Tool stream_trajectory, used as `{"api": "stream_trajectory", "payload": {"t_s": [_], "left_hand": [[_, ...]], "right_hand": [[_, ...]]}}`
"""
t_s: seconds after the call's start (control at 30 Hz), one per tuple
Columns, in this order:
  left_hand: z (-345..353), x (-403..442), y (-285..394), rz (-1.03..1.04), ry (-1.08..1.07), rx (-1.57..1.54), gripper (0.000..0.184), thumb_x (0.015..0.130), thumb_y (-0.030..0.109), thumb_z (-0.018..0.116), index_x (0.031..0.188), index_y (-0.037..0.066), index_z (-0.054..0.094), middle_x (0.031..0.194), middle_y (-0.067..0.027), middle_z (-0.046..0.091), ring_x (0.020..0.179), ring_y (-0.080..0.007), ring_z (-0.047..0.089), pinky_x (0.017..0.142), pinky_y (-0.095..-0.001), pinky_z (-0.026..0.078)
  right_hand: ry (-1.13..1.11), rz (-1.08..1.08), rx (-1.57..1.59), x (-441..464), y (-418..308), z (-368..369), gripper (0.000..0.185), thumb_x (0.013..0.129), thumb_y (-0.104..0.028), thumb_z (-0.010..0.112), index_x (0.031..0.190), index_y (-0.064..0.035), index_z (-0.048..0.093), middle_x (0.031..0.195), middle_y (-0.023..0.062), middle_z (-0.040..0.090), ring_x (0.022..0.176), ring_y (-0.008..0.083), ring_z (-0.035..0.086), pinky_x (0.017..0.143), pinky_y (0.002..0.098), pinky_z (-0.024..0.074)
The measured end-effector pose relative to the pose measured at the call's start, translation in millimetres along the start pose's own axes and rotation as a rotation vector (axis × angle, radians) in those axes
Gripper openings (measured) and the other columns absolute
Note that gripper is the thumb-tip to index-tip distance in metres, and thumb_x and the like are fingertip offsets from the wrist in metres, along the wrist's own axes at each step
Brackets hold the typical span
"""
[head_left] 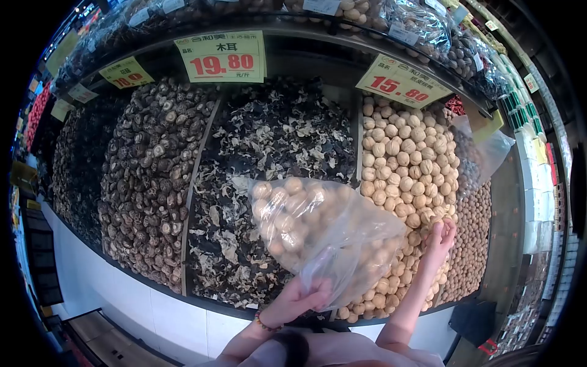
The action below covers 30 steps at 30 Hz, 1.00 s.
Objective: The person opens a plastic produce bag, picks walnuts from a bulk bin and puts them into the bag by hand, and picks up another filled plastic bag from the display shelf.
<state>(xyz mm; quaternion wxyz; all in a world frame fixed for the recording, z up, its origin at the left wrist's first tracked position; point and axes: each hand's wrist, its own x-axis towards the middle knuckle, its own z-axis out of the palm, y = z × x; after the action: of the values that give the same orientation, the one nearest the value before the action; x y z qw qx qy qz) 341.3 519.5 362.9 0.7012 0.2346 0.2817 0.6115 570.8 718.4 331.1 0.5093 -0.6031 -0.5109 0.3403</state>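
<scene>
My left hand point(306, 298) is closed on the gathered side of a clear plastic bag point(339, 244). Pale walnuts point(287, 223) fill the bag's far left part, which rests over the bin of dried black fungus point(232, 244). The rest of the bag drapes across the edge of the walnut bin point(403, 153). Over that bin's right side, my right hand point(439, 241) has its fingers curled in at the nuts. A walnut appears to be between the fingertips, partly hidden by them.
Dried mushrooms point(153, 165) fill a bin to the left, beyond a divider point(199, 183). Smaller brown nuts point(468, 244) lie at the right. Price signs point(221, 56) hang from a shelf of bagged goods above. A dark stool-like object point(474, 321) stands at the lower right.
</scene>
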Motion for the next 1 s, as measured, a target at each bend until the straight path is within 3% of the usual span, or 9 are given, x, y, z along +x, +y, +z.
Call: {"api": "stream_trajectory", "payload": {"t_s": [0.07, 0.1, 0.23, 0.53, 0.7, 0.8, 0.83, 0.93, 1.0], "left_hand": [[-2.9, 2.3, 4.6, -0.052, 0.029, 0.066, 0.068, 0.087, 0.006, 0.045, 0.139, 0.008, 0.001, 0.069, 0.0032, 0.038, 0.058, -0.0041, 0.034, 0.053, -0.0171, 0.031], [-3.2, 3.4, 5.2, -0.058, 0.035, 0.068, 0.068, 0.087, 0.007, 0.045, 0.139, 0.008, 0.001, 0.069, 0.0034, 0.039, 0.058, -0.0038, 0.034, 0.053, -0.017, 0.03], [-5.1, 7.5, 9.1, -0.072, 0.085, 0.071, 0.07, 0.086, 0.009, 0.049, 0.139, 0.006, 0.003, 0.073, 0.0012, 0.048, 0.057, -0.0037, 0.038, 0.052, -0.0159, 0.031], [-6.0, 7.1, 5.2, -0.018, 0.116, 0.14, 0.075, 0.084, 0.015, 0.054, 0.138, 0.004, 0.003, 0.076, 0.001, 0.052, 0.057, -0.0037, 0.04, 0.051, -0.0155, 0.031], [0.9, 1.9, 5.9, 0.022, 0.093, 0.138, 0.01, 0.087, 0.012, 0.048, 0.082, 0.004, 0.045, 0.072, 0.0046, 0.039, 0.063, -0.0028, 0.035, 0.055, -0.0182, 0.029], [8.1, -3.8, 1.9, 0.036, 0.134, 0.132, 0.008, 0.086, 0.01, 0.049, 0.088, 0.003, 0.047, 0.073, 0.0044, 0.041, 0.064, -0.0031, 0.036, 0.056, -0.0175, 0.031], [9.9, -5.3, -0.4, 0.043, 0.146, 0.132, 0.009, 0.086, 0.01, 0.05, 0.092, 0.003, 0.047, 0.073, 0.0045, 0.041, 0.064, -0.0031, 0.037, 0.057, -0.0173, 0.032], [14.6, -9.8, -3.8, 0.075, 0.148, 0.123, 0.029, 0.085, 0.008, 0.05, 0.112, 0.002, 0.043, 0.073, 0.0049, 0.042, 0.065, -0.0029, 0.038, 0.058, -0.0171, 0.033], [22.3, -6.6, -4.0, 0.133, 0.117, 0.073, 0.046, 0.085, 0.006, 0.05, 0.128, 0.002, 0.033, 0.074, 0.0053, 0.042, 0.066, -0.0026, 0.038, 0.058, -0.0171, 0.033]], "right_hand": [[-0.036, -0.065, -0.071, -0.7, -8.5, 9.5, 0.025, 0.087, -0.021, 0.051, 0.108, -0.0068, 0.05, 0.067, -0.0035, 0.045, 0.052, 0.0018, 0.039, 0.04, 0.0154, 0.0267], [-0.119, -0.009, -0.171, 3.2, -7.8, 6.2, 0.026, 0.084, -0.011, 0.053, 0.109, -0.0044, 0.051, 0.103, 0.006, 0.052, 0.073, 0.0096, 0.05, 0.057, 0.0187, 0.0414], [-0.166, -0.305, -0.44, 6.3, -7.0, 21.4, 0.031, 0.078, -0.006, 0.057, 0.108, -0.0037, 0.051, 0.108, 0.0105, 0.05, 0.102, 0.0235, 0.047, 0.09, 0.0336, 0.035], [0.005, -0.405, -0.556, 14.3, -4.2, 25.8, 0.032, 0.08, -0.007, 0.052, 0.112, -0.0063, 0.05, 0.113, 0.0122, 0.045, 0.11, 0.0257, 0.041, 0.093, 0.0353, 0.033], [-0.269, -0.452, -1.066, 13.3, 16.1, 23.2, 0.043, 0.083, -0.012, 0.044, 0.126, -0.0088, 0.04, 0.138, 0.0146, 0.026, 0.129, 0.0319, 0.019, 0.103, 0.0444, 0.0153], [-0.108, -0.508, -0.852, 3.4, 10.3, 26.6, 0.043, 0.082, -0.01, 0.045, 0.125, -0.0072, 0.04, 0.135, 0.0172, 0.028, 0.129, 0.034, 0.017, 0.103, 0.0529, 0.0076], [-0.025, -0.573, -0.785, -7.0, -13.7, 30.9, 0.039, 0.08, -0.005, 0.045, 0.119, -0.0054, 0.044, 0.129, 0.0171, 0.037, 0.124, 0.0335, 0.026, 0.101, 0.0493, 0.0176], [-0.248, -0.434, -0.126, -35.2, -48.6, 25.4, 0.033, 0.078, 0.0, 0.045, 0.111, -0.0034, 0.049, 0.121, 0.0156, 0.044, 0.116, 0.0329, 0.038, 0.097, 0.0426, 0.0296], [-0.717, -0.379, -0.044, -47.9, -53.7, 16.8, 0.033, 0.076, -0.001, 0.05, 0.109, -0.0009, 0.047, 0.115, 0.0147, 0.046, 0.105, 0.0266, 0.046, 0.092, 0.032, 0.0353]]}}
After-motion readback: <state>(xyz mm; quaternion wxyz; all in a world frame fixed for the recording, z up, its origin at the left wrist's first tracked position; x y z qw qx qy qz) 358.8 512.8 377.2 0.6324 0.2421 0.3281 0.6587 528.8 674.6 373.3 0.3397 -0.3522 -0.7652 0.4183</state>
